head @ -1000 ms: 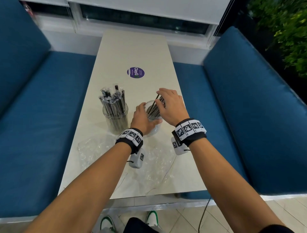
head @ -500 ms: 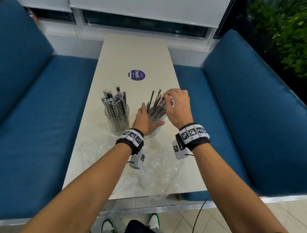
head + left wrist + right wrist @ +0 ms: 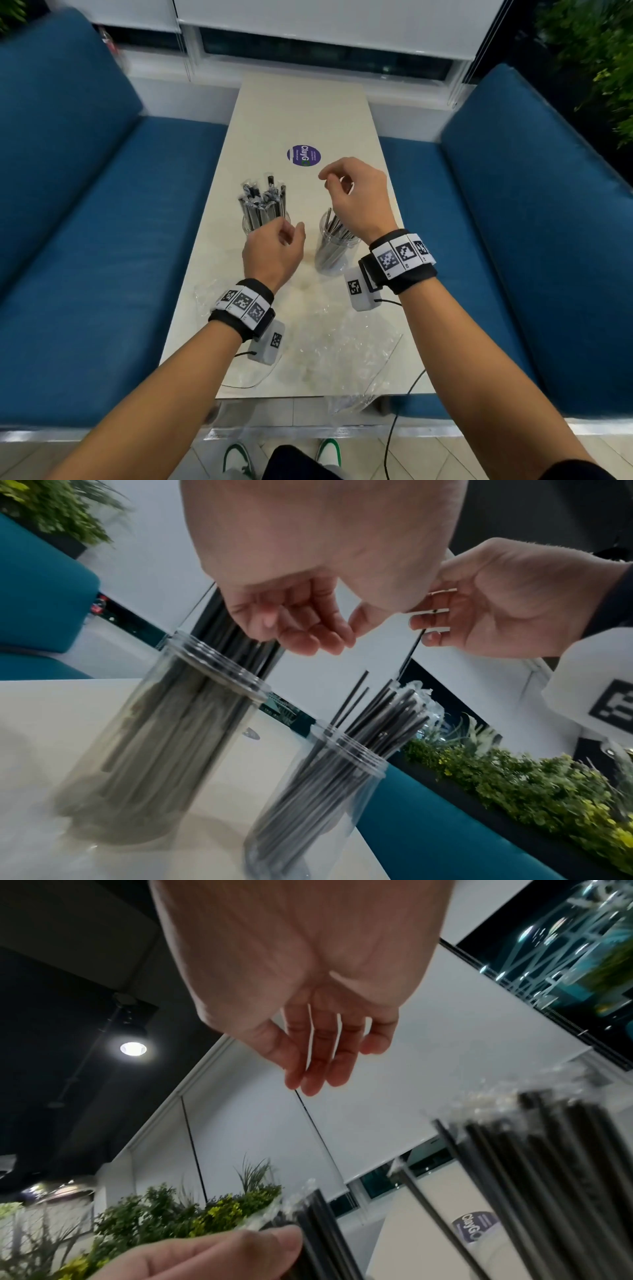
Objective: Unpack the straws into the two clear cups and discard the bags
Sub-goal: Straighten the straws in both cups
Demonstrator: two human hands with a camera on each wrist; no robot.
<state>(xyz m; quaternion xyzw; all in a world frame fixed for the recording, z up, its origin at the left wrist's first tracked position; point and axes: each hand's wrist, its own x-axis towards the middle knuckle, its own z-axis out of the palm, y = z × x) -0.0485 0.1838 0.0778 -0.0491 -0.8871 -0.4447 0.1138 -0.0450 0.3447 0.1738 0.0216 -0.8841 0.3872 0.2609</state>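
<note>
Pale table [image 3: 301, 113]: two straw-filled clear cups [image 3: 334, 251], crumpled clear bags [image 3: 329, 353], purple sticker [image 3: 303, 155]

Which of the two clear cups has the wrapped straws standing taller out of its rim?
The left cup, beyond the left hand. Its straws rise well above the rim; the right cup, under the right hand, holds thinner straws.

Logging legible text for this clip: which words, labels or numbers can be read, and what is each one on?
"ClayG": large white letters on the round purple sticker on the table; a green mark follows, unclear.
Smaller lines on that sticker: too small to read.
Wristbands and camera boxes: black-and-white square codes only, no words.
</note>
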